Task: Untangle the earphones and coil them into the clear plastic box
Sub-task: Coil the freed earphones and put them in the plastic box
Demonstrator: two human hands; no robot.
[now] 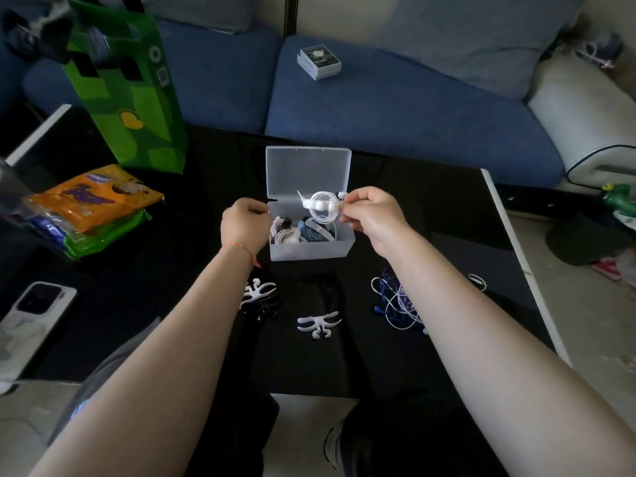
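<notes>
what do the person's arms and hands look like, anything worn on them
Both forearms are bare, with no sleeves in view. The left hand has a thin red-orange string bracelet round its wrist, with a loose end hanging off the inner side. The right hand and its wrist carry nothing: no watch or bracelet shows. No gloves on either hand, and no rings are visible.

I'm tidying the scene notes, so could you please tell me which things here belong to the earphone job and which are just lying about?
Part of the job:
- coiled white earphones, pinched by the right hand
- clear plastic box, steadied by the left hand
- tangled earphones
- white cable winders

Lying about:
- green bag
- orange packet
- phone
- small box on the sofa
</notes>
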